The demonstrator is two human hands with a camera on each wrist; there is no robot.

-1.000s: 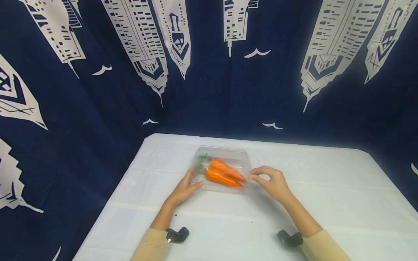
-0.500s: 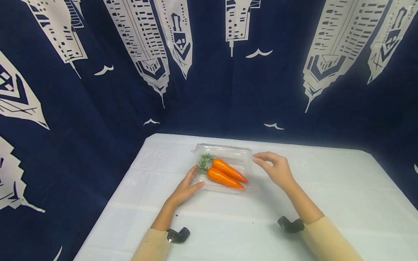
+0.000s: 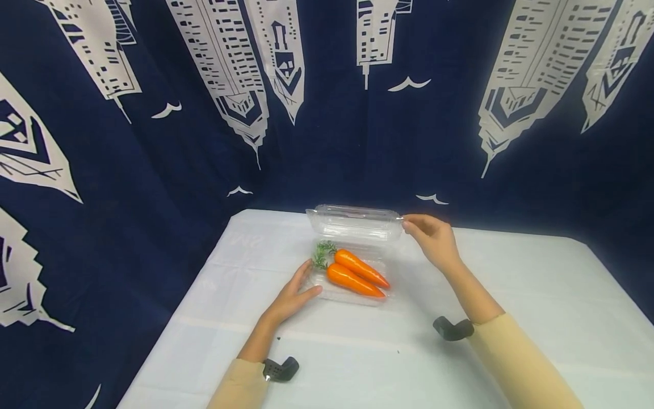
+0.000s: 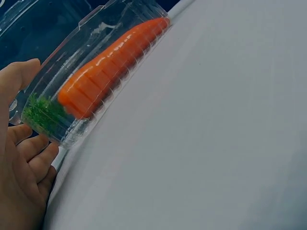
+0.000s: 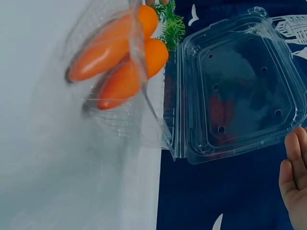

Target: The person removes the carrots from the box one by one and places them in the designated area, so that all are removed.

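Two orange carrots [image 3: 361, 268] with green tops [image 3: 322, 253] lie side by side in the base [image 3: 334, 293] of a clear hinged plastic container. Its lid [image 3: 357, 227] stands raised at the back, as the right wrist view also shows, with several small holes. My right hand [image 3: 435, 241] pinches the lid's right edge between thumb and fingers. At the base's left end, my left hand [image 3: 290, 294] holds the side wall. Its thumb reaches the front corner and the other fingers lie along the side. In the left wrist view, the near carrot [image 4: 112, 72] shows through the plastic.
The container sits on a white-covered table [image 3: 332, 352], toward its far edge. Behind the table hangs a dark blue cloth [image 3: 327, 153] printed with white buildings and birds. A dark device is worn on each wrist.
The right hand has moved up and away from me, swinging the lid from low over the carrots to raised at the back. The left hand and the carrots have stayed in place.
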